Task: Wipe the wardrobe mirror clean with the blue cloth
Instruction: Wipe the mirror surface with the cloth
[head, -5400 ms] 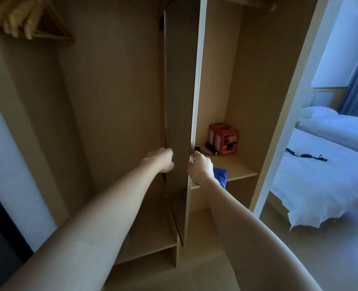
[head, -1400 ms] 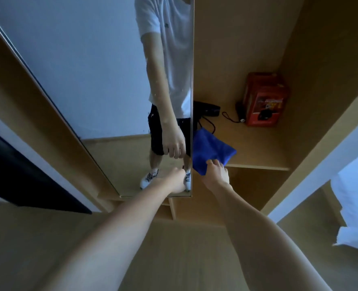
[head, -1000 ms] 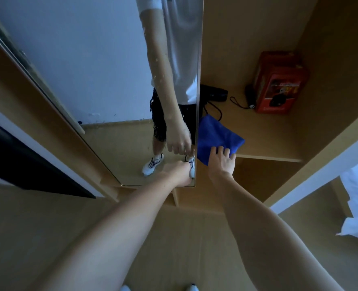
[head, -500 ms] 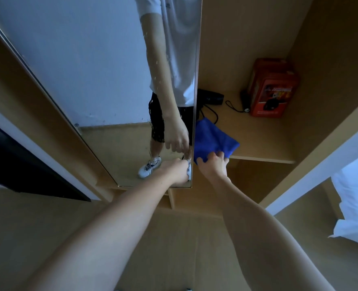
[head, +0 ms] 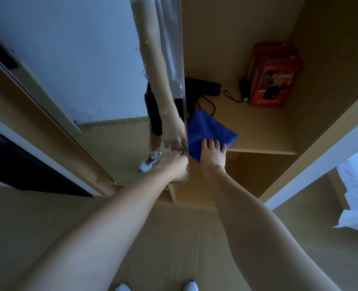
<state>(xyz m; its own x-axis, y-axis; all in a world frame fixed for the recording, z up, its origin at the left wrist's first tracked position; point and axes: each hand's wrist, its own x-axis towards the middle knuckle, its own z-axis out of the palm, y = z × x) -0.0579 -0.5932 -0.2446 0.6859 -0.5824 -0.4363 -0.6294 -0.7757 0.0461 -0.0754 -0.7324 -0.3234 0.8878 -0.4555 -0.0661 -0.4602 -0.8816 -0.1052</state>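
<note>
Hands come first: the left hand (head: pixel 177 168) grips the mirror's (head: pixel 102 76) lower right edge, fingers curled round it, while the right hand (head: pixel 212 155) lies flat, fingers straight, on the cloth (head: pixel 207 128). That cloth sits on the shelf (head: pixel 262 133) just beside the mirror, overhanging its front edge. Pickup looks to be the step in hand; next the fingers must close on the cloth and carry it to the spotted glass.

1 head-worn view, angled steeply down, close before the wardrobe (head: pixel 247 148)
</note>
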